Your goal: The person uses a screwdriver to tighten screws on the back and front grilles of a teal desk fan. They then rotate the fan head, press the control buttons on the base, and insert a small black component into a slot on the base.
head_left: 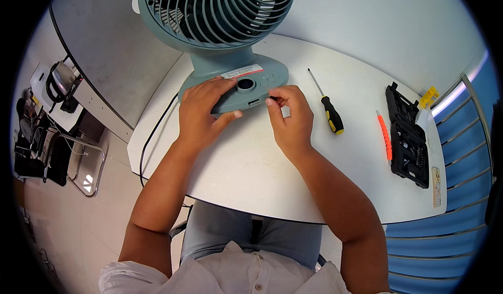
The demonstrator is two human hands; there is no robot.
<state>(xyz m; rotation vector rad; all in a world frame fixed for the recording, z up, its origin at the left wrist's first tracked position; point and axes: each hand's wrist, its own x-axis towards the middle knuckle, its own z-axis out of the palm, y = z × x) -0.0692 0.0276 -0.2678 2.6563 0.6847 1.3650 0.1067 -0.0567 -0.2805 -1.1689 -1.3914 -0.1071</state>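
Note:
A grey-green desk fan (pixel 238 58) with a round slatted grille stands upright at the table's far side. Its base carries a round dark-centred knob (pixel 245 85) and a white-and-red label (pixel 242 72). My left hand (pixel 201 111) grips the left part of the base, fingers over the top and thumb along the front edge. At the base's front right edge, my right hand (pixel 291 118) is closed in a pinch. A small dark bit shows at its fingertips, too small to make out. A small slot (pixel 253 102) in the base's front edge lies between my hands.
To the right lie a black-and-yellow screwdriver (pixel 331 115), an orange flexible shaft (pixel 385 137) and an open black tool case (pixel 409 142). A black cord (pixel 152 137) runs from the fan over the table's left edge. Metal rails (pixel 461 152) stand beyond the right edge.

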